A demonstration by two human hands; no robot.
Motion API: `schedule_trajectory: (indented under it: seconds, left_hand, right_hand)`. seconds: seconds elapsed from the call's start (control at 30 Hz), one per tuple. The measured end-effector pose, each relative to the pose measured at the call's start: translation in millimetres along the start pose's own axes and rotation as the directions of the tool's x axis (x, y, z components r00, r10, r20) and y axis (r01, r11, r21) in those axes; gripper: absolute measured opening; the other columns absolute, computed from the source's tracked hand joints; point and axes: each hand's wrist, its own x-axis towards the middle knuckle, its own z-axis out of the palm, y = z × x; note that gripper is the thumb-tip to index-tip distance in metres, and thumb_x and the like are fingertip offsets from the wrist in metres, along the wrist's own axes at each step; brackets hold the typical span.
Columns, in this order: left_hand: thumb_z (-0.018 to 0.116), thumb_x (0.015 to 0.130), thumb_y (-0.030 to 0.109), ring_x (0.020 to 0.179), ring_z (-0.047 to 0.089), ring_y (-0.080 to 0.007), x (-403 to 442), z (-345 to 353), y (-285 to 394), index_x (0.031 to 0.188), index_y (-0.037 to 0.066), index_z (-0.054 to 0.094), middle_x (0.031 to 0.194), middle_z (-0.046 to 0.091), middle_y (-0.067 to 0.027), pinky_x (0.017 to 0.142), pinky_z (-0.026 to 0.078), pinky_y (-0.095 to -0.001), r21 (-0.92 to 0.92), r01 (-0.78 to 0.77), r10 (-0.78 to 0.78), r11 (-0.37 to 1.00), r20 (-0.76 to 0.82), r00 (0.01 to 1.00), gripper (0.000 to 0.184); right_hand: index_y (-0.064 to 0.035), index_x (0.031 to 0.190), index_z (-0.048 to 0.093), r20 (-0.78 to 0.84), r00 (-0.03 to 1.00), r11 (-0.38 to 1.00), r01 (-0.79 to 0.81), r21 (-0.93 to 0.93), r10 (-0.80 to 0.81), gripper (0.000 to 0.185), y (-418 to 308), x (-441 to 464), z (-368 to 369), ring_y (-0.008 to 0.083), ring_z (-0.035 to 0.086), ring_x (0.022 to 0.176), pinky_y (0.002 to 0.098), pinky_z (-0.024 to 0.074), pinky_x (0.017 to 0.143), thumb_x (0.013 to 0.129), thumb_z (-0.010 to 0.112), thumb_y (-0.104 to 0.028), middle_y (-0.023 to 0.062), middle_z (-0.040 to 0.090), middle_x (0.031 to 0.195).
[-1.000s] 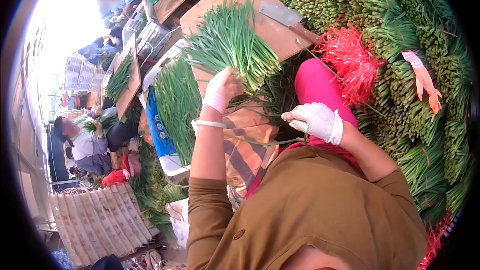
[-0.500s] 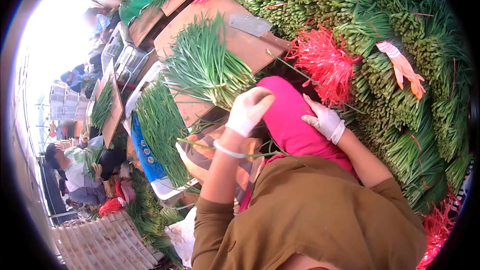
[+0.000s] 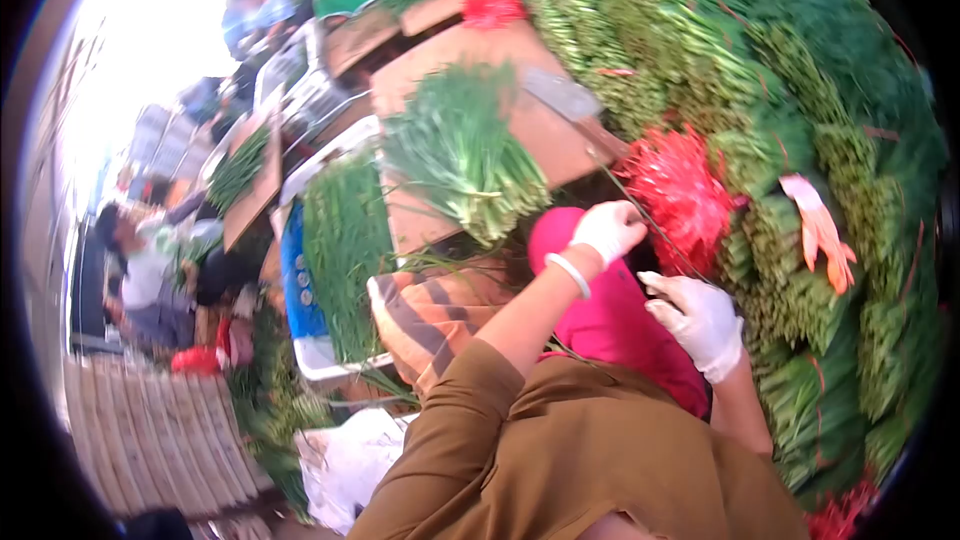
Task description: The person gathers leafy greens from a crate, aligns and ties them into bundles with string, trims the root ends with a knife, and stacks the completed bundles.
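My left hand, in a white glove with a white band at the wrist, is above my pink-clad knee. Its fingers are curled together near a thin dark strand, and whatever they may hold is hidden. My right hand, also gloved in white, is over the thigh with thumb and fingers apart and nothing visible in it. Beyond the knee, a loose bunch of garlic chives lies on a brown board, cut ends towards me. A bundle of red plastic ties is just past both hands.
A broad-bladed knife rests on the board. Stacked chive bundles fill the right side, with a pink-orange glove on them. Left are a white crate of chives, a striped cloth and a seated person.
My left hand has moved right, over the knee towards the red ties. My right hand has lifted off the thigh and opened. The view has shifted, so the surroundings appear lower and further right.
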Motion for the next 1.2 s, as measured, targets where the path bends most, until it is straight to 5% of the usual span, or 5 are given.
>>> schedule_trajectory:
  seconds: [0.37, 0.57, 0.9, 1.0, 1.2]
  left_hand:
    - [0.058, 0.08, 0.014, 0.085, 0.062, -0.0344, -105.6, -22.8, 1.7, 0.094, 0.0, 0.061, 0.087, 0.063, -0.0198, 0.077, 0.049, -0.0406, -0.153, -0.249, 0.235, 0.956, -0.102, 0.967, 0.021]
    - [0.061, 0.088, 0.016, 0.078, 0.053, -0.0083, -226.3, -83.4, -7.0, 0.091, -0.001, 0.061, 0.081, 0.058, -0.0003, 0.067, 0.043, -0.024, -0.768, 0.406, -0.365, 0.495, 0.239, 0.9, 0.017]
    - [0.063, 0.076, 0.018, 0.074, 0.06, -0.0346, -274.3, -106.6, -34.5, 0.082, 0.003, 0.063, 0.075, 0.061, -0.0166, 0.066, 0.049, -0.0401, 0.202, 0.179, -0.151, 0.963, -0.147, 0.978, 0.016]
    - [0.064, 0.077, 0.017, 0.072, 0.061, -0.0324, -251.9, -107.6, -2.7, 0.082, 0.002, 0.062, 0.076, 0.061, -0.016, 0.065, 0.049, -0.0373, 0.01, 0.037, -0.035, 0.999, -0.115, 0.993, 0.016]
    - [0.064, 0.076, 0.009, 0.076, 0.062, -0.0235, -233.9, -141.3, 1.0, 0.087, 0.0, 0.064, 0.08, 0.062, -0.0121, 0.07, 0.05, -0.033, -0.274, -0.059, -0.008, 0.96, -0.237, 0.971, 0.014]
  right_hand:
    - [-0.0033, 0.113, 0.065, 0.08, 0.993, 0.97, 0.07, 0.234, -0.091, 0.04, 21.3, 57.7, 45.1, 0.0327, 0.063, 0.101, 0.0393, 0.0492, 0.088, 0.089, 0.06, -0.035, 0.0165, 0.066, 0.108]
    - [-0.0056, 0.107, 0.066, 0.252, 0.947, 0.979, -0.185, -0.085, 0.201, 0.04, 75.3, 7.1, 74.5, 0.0352, 0.063, 0.095, 0.0442, 0.0487, 0.085, 0.087, 0.052, -0.038, 0.018, 0.067, 0.1]
    - [-0.0078, 0.115, 0.064, 0.366, 0.921, 0.974, -0.051, -0.221, 0.131, 0.043, -33.1, 18.6, 3.8, 0.0319, 0.065, 0.092, 0.0385, 0.0513, 0.084, 0.081, 0.067, -0.034, 0.0144, 0.069, 0.095]
    - [-0.009, 0.13, 0.053, 0.098, 0.923, 0.927, 0.374, 0.002, -0.372, 0.052, -79.1, 51.4, 29.3, 0.028, 0.067, 0.085, 0.0371, 0.0533, 0.078, 0.081, 0.067, -0.021, 0.0112, 0.069, 0.098]
    - [-0.0137, 0.12, 0.062, 0.35, 0.895, 0.907, 0.12, 0.405, -0.275, 0.035, -87.0, 82.2, 65.1, 0.0274, 0.067, 0.081, 0.0354, 0.0536, 0.071, 0.087, 0.064, -0.025, 0.0109, 0.069, 0.089]
